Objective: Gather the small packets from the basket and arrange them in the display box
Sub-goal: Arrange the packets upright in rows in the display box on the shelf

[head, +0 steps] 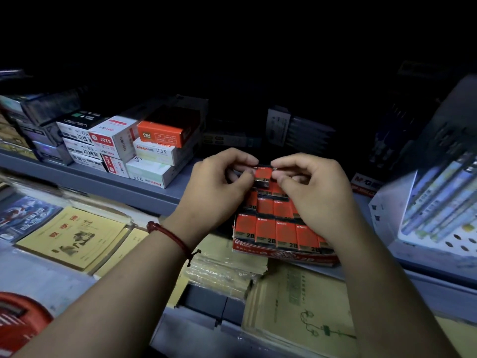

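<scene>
Packet [262, 177] pinched between left hand [219, 187] and right hand [313, 192] above display box [284, 257]

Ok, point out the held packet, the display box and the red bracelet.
held packet [263, 174], head view, its orange face.
display box [284, 256], head view, front wall.
red bracelet [169, 234], head view, cord across wrist.

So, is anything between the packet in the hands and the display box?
Nothing visible. The left hand and right hand pinch the packet right above the open display box, though the hands hide part of its back rows.
</scene>
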